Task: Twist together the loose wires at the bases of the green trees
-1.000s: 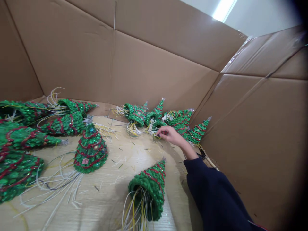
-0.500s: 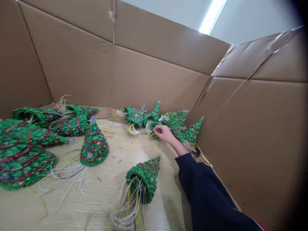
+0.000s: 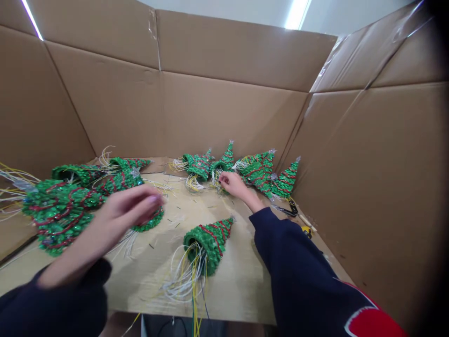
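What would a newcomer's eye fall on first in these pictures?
The glittering green Christmas trees catch the eye first, lying inside tall cardboard walls, with white and yellow wires spilling from their bases. The right hand reaches among the far trees, and the left hand hangs over the trees at left.

Tall corrugated cardboard walls box in a work area, creased into angled panels, with a cardboard wall panel rising at 3 o'clock. Clear packing tape clings to the top edge at 2 o'clock, and a strip of tape runs down a seam near 11 o'clock. Beyond the rim, a bright ceiling light glows at 1 o'clock against a pale wall. A light cardboard base spans the bottom, ending at a dark gap at 6 o'clock.
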Available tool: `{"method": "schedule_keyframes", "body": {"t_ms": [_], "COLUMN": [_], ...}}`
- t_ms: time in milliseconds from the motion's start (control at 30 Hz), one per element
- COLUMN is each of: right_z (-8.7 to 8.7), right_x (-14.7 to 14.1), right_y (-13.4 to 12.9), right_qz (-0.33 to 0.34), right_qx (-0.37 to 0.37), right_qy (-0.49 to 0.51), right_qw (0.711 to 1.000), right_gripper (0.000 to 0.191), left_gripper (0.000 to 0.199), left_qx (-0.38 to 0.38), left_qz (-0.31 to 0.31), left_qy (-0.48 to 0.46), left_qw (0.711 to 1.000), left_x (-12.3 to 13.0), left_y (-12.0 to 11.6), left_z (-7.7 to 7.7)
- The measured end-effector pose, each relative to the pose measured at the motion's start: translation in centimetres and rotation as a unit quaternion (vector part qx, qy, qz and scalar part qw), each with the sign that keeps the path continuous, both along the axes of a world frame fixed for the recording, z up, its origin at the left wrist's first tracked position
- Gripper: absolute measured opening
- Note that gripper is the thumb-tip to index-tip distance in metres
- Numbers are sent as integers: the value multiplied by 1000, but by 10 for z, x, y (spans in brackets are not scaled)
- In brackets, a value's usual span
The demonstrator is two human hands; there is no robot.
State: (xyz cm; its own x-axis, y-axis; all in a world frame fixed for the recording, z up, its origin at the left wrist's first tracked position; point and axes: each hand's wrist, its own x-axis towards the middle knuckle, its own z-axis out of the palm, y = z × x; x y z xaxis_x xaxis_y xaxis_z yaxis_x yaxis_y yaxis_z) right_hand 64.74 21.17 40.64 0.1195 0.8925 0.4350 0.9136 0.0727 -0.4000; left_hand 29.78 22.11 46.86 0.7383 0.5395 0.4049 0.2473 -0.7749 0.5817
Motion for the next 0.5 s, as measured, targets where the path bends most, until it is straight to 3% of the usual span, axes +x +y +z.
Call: {"method": "schedule_keyframes", "body": {"t_ms": [33, 100, 233, 333, 500], "right_z": [0, -1, -2, -4, -5], "right_x": [0, 0, 0, 2, 8], "right_y": [1, 3, 6, 7, 9], "right_qz": [3, 8, 20, 35, 67], "right_qx": [-2, -3, 0, -2, -3], "right_qy": [2, 7, 18, 37, 82], "right_qw": [1000, 1000, 1000, 999, 994], "right_gripper": [17, 16, 16, 15, 13], "left_gripper": [31, 26, 27, 31, 30], "left_qx": [3, 85, 274, 308, 315], "left_qz": [-33, -74, -60, -71, -101], "left_qy": [1, 38, 122, 161, 152], "left_qw": [999, 993, 952, 935, 931], "left_x": [26, 79, 156, 179, 190], "left_y": [9, 28, 65, 86, 105], "left_z": [4, 5, -13, -31, -53]}}
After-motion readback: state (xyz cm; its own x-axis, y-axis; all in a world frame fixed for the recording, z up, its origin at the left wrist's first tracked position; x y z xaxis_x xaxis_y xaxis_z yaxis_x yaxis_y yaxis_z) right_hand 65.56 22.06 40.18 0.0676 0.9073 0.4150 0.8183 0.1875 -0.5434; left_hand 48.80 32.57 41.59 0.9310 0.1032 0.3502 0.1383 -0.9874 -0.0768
